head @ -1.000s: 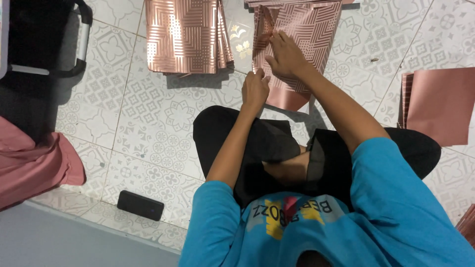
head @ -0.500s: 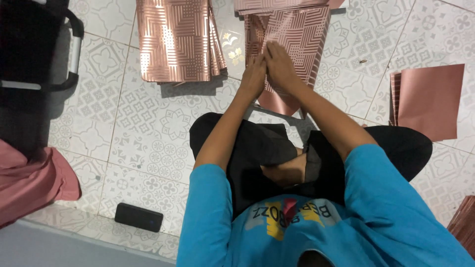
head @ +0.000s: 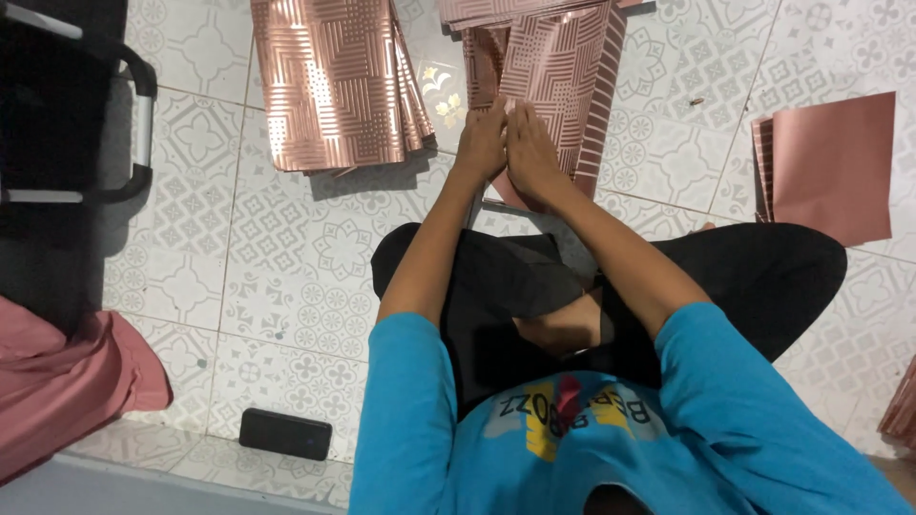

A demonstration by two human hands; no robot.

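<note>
I sit cross-legged on a patterned tile floor. A shiny rose-gold patterned sheet [head: 558,76] lies in front of my knees. My left hand [head: 482,143] and my right hand [head: 530,153] rest side by side, fingers flat and together, pressing down on the near part of that sheet. Neither hand grips anything. More sheets of the same kind lie under its far edge.
A stack of rose-gold patterned sheets [head: 334,81] lies to the left. Plain pink sheets [head: 830,167] lie at right. A black case with a handle [head: 57,114] sits far left, pink cloth [head: 67,381] lower left, a black phone [head: 284,434] beside me.
My hands have come together from being staggered on the sheet and now press flat side by side. The view has shifted slightly.
</note>
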